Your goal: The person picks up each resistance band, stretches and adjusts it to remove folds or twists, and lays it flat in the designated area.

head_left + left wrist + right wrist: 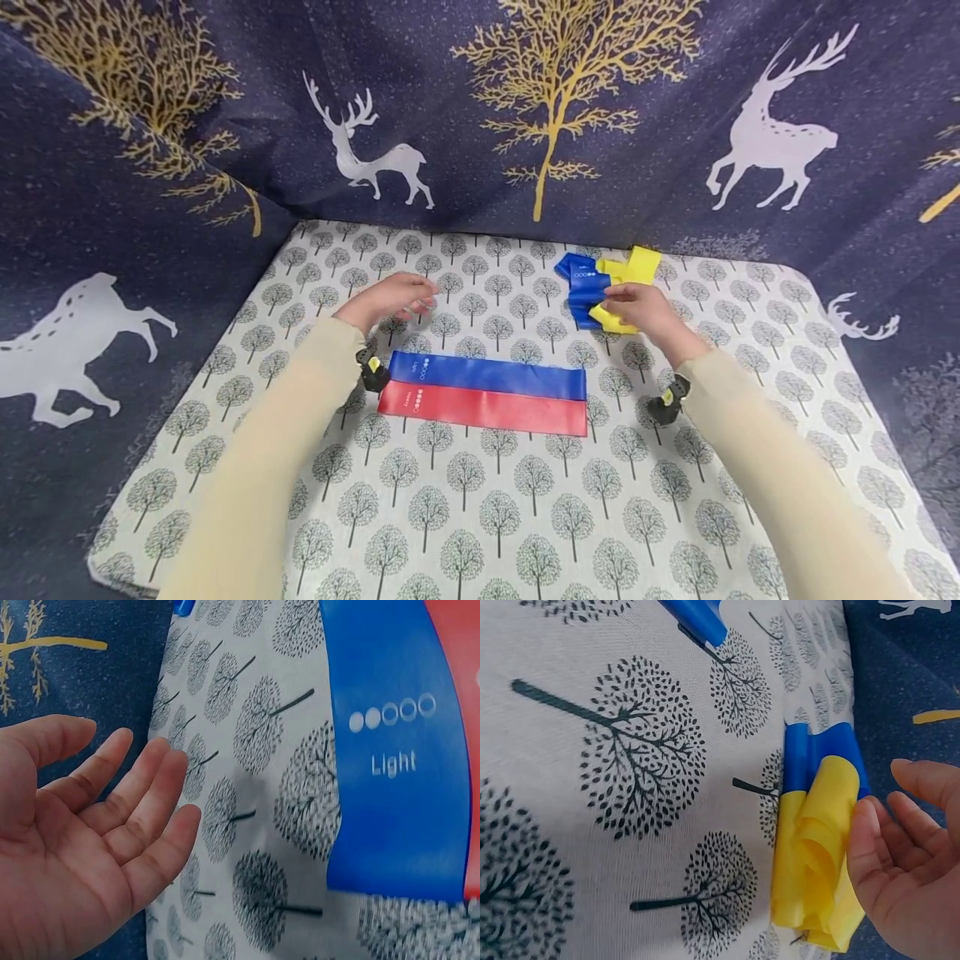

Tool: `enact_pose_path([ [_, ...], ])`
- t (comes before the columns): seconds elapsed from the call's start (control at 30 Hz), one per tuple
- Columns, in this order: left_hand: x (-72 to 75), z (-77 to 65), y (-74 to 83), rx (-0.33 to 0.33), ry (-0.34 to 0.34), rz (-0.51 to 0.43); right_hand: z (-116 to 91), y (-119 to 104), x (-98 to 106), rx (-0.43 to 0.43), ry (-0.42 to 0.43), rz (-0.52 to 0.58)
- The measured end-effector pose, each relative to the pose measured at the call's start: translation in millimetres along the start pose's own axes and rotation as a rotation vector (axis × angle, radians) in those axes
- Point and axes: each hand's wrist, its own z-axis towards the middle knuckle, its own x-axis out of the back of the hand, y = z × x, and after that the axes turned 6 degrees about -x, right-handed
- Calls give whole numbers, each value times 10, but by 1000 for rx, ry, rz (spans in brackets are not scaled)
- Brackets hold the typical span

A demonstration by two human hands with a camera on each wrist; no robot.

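Note:
A blue resistance band (495,375) printed "Light" and a red resistance band (487,408) printed "Heavy" lie flat, edge to edge, on the tree-patterned cloth. Behind their left end my left hand (393,300) hovers, palm and loosely bent fingers holding nothing; the left wrist view shows the hand (97,825) apart from the blue band (401,817). Farther back on the right, a second blue band (585,287) and a yellow band (641,265) lie crumpled together. My right hand (648,312) is over them, fingers relaxed beside the yellow band (829,817); whether they touch it I cannot tell.
The white cloth (495,500) with grey trees covers the work surface. A dark blue curtain (465,167) with deer and golden trees rises behind it and along both sides.

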Motion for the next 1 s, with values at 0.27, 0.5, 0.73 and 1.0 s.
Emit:
enact_pose_path([
  [0.27,-167,169,17,-19,-11,17,171,-14,-49,27,69,-94],
  [0.5,-357,268,85,-43,1,-10,250,-11,-73,13,74,-125],
  [0.73,-556,428,178,-36,9,-62,259,35,-64,19,95,-143],
  [1.0,-714,609,286,-95,1,-85,292,55,-78,53,87,-135],
])
